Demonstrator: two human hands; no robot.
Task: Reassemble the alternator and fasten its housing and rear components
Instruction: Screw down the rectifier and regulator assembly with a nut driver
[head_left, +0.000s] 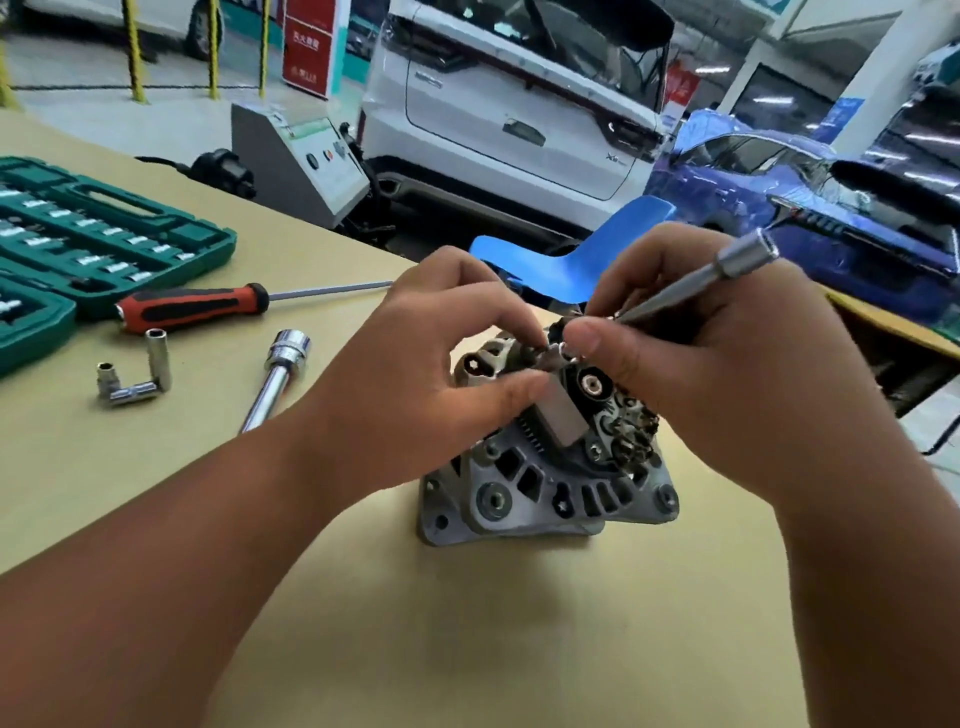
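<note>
Bench (519, 623): tan top carrying everything listed. Case (104, 228): green socket set, open, at your far left. Alternator (550, 483): stands at the middle of the bench, grey vented housing down, black rear parts facing up toward you. Left hand (415, 379): your fingers curl over the alternator's top edge and your thumb presses its grey block, so you grip the unit. Right hand (727, 374): your fingers are closed around a driver (727, 270), whose socket end points up and right; its lower tip is hidden behind your thumb. Screwdriver (192, 309): red and black, lying just beside the case. Extension bar (275, 379): chrome, near your left forearm. L-wrench (140, 379): left of the bar, apart from it.
</note>
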